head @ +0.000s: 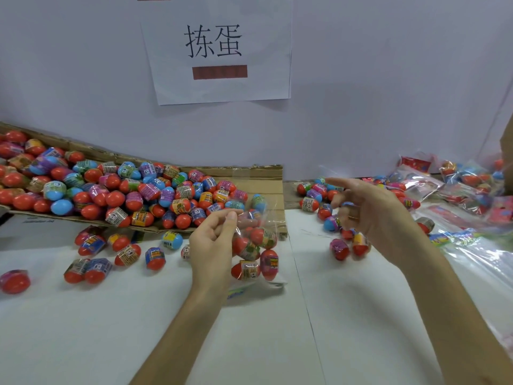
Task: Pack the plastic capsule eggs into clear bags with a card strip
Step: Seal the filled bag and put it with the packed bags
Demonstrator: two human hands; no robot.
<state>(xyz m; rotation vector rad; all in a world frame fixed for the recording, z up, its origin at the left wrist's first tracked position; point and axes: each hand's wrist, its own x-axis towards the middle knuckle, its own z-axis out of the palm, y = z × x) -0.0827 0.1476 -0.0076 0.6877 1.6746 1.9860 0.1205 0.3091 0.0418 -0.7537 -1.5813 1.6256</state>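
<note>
Currently, clear bag [261, 245], part-filled with capsule eggs [248, 269], pinched at mouth by left hand [213, 240], near centre of desk [361, 315]. Right hand [369, 215] blurred over loose eggs [311, 204] at right; grip cannot be told. Bag mouth best held wide, eggs dropped in singly.

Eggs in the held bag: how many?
5 visible in the clear bag pinched by the left hand: two eggs up top, one mid, two at the bottom. More may hide behind the hand.
</note>
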